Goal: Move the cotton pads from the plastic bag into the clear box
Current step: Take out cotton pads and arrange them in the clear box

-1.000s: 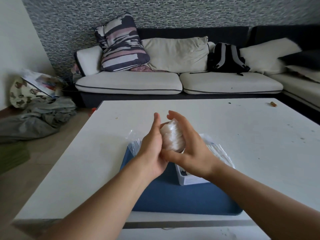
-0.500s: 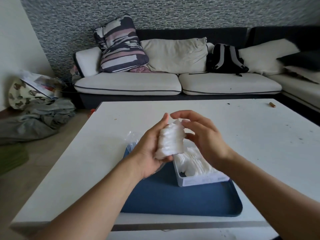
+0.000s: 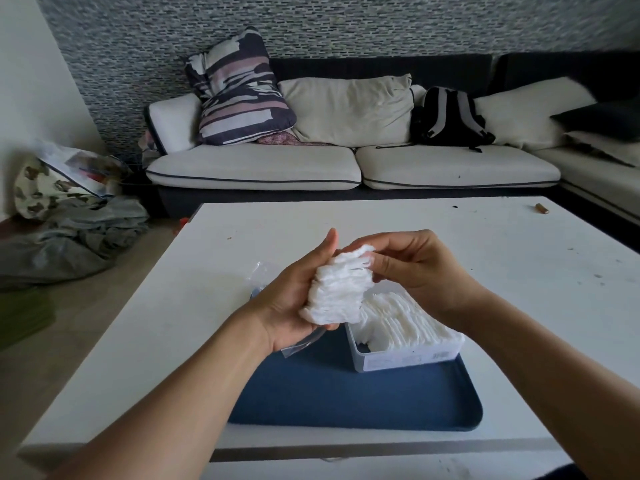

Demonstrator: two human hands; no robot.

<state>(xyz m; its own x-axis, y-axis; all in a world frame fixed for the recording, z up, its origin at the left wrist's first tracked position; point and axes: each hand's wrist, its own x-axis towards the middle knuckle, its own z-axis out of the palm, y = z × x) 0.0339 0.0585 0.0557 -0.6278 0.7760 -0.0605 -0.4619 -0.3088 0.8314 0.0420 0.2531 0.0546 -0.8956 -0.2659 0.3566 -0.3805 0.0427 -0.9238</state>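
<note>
My left hand point(image 3: 292, 299) holds a fanned stack of white cotton pads point(image 3: 337, 289) in its palm, above the table. My right hand point(image 3: 412, 268) touches the stack's top right edge with curled fingertips, pinching the upper pads. Below and to the right, the clear box point(image 3: 408, 356) stands on a blue tray point(image 3: 346, 396) and is partly filled with a row of cotton pads point(image 3: 401, 322). The crumpled clear plastic bag point(image 3: 258, 277) lies behind my left hand, mostly hidden; a corner of it shows under my left wrist.
The tray sits near the front edge of a white table point(image 3: 519, 271). A small brown object point(image 3: 542, 208) lies at the table's far right. A sofa with cushions and a black backpack point(image 3: 448, 117) stands behind. Clothes are piled on the floor at left.
The stack was clasped between both hands in plastic a second ago. Now it lies bare and fanned in my left palm, and my right hand has shifted to its top edge.
</note>
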